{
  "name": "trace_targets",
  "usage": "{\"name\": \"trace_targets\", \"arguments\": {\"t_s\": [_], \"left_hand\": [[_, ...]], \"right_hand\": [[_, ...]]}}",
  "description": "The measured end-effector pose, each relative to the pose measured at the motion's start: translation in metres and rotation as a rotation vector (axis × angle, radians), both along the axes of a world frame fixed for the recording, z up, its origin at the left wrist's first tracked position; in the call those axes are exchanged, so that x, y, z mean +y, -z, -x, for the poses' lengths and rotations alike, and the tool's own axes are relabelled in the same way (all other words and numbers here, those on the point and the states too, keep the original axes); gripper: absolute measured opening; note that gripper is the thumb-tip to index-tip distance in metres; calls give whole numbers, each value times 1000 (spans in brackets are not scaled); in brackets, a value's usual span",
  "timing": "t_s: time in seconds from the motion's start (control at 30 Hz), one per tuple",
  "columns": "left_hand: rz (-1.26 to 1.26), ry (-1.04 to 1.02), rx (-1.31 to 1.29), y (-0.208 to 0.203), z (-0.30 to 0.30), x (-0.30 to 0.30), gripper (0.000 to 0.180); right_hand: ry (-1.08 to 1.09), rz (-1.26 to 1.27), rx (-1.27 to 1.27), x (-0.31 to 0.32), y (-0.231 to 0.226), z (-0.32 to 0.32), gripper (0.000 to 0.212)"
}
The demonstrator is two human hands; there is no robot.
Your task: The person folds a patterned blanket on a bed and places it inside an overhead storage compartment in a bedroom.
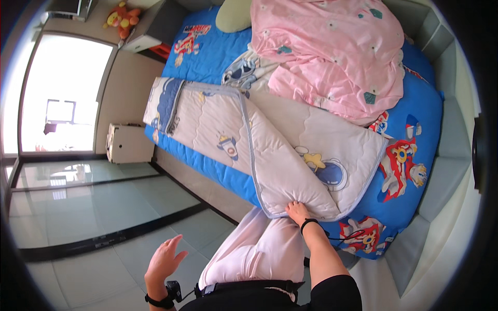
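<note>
A light quilt (pixel 282 171) with rocket and astronaut prints and a grey-blue border lies across the bed. Part of it is folded over on itself, making a slanting fold on the right. My right hand (pixel 297 211) is closed on the quilt's near edge, close to my legs; the fingertips press into the padding and the thumb is hard to see. Off to the left, away from the bed, my left hand (pixel 165 257) hangs over the floor with its fingers stretched out, holding nothing. A black band circles each wrist.
The bed wears a blue sheet (pixel 410 166) with cartoon figures. A pink blanket (pixel 332 57) is heaped at the far side beside a pale green pillow (pixel 233 15). Grey padded panels (pixel 451 124) line the right. A white suitcase (pixel 130 144) stands by the glass sliding door (pixel 104 207).
</note>
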State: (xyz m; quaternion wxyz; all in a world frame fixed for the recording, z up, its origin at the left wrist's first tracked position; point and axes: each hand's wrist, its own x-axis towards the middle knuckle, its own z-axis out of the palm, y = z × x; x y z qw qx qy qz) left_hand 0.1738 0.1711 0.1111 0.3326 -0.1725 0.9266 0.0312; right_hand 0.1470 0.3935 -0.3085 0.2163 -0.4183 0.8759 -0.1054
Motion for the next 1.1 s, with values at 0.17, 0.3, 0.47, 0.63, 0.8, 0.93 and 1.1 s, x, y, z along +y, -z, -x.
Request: {"name": "trace_targets", "arguments": {"t_s": [0.17,0.3,0.47,0.63,0.8,0.93,1.1], "left_hand": [[-64,82,26,-1,10,-2,44],[-81,125,67,5,20,0,44],[-95,150,54,8,23,-1,45],[-112,166,75,10,27,2,44],[-134,147,108,15,24,2,45],[-126,129,137,14,19,3,45],[-150,138,154,17,23,1,46]], "right_hand": [[268,68,-242,-4,-16,10,12],[542,577,-655,31,-41,54,15],[1192,1115,-986,118,-104,116,19],[1678,1190,-514,190,-56,114,14],[1807,908,-243,190,-14,98,23],[1711,404,-200,173,-15,86,48],[1662,260,-286,164,-13,57,47]]}}
